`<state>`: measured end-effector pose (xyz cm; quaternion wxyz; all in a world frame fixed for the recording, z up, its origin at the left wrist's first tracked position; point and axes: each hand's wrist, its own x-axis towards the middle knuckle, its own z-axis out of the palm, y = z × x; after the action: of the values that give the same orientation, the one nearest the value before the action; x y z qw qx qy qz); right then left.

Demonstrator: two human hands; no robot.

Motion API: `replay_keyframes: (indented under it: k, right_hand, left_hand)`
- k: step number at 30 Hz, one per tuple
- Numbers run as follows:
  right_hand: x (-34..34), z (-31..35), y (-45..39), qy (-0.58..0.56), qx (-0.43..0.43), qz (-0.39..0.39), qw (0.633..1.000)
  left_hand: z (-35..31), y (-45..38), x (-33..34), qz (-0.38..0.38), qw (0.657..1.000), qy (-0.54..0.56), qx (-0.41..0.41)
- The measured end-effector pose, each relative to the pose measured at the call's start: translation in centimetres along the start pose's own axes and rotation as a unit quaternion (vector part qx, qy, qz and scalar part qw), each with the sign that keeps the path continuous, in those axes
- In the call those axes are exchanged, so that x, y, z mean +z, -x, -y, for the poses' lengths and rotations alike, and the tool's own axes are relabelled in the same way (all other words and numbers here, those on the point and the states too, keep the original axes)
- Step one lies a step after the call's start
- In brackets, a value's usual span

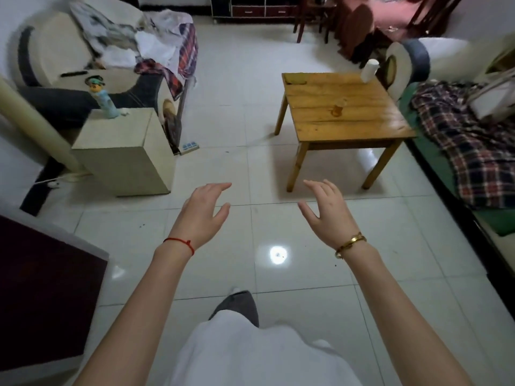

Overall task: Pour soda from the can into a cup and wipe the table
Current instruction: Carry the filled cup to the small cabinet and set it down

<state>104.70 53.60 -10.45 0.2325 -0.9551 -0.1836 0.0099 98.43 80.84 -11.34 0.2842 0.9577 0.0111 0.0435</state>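
Observation:
A low wooden table (362, 123) stands ahead to the right on the tiled floor. Near its middle is a small clear glass cup (337, 107). A white cylindrical object, possibly the can (369, 69), stands at the table's far right corner. A yellow-brown cloth (295, 78) lies at its far left corner. My left hand (202, 215) and my right hand (324, 211) are stretched out in front of me over the floor, fingers relaxed and spread, holding nothing. Both are well short of the table.
A beige cabinet (125, 151) with a blue figurine bottle (104, 98) stands left. Behind it is a sofa chair piled with clothes (145, 43). A sofa with a plaid blanket (473, 146) runs along the right. A dark cabinet (41, 288) sits near left.

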Motion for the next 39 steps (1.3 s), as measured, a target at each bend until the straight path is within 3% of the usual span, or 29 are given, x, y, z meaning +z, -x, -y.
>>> replay_keyframes:
  k: [9,25,32,39]
  right_hand:
    - [-1.7,-9.8,-5.2,-0.006,0.097,-0.019,0.995]
    - [-10.2,-26.1,-23.4,-0.007,0.191,-0.060,0.980]
    - [-11.3,-32.2,-29.4,-0.022,0.208,-0.056,0.976]
    - [-12.8,-40.5,-38.0,-0.025,0.168,-0.029,0.985]
  left_hand:
    - [-5.1,-12.8,5.4,0.051,0.997,-0.001,0.058]
    - [-15.9,-40.5,12.5,0.100,0.983,0.009,0.156]
    - [-18.3,-48.7,15.7,0.125,0.980,0.006,0.154]
    - [-20.8,-57.6,20.2,0.102,0.987,-0.001,0.125]
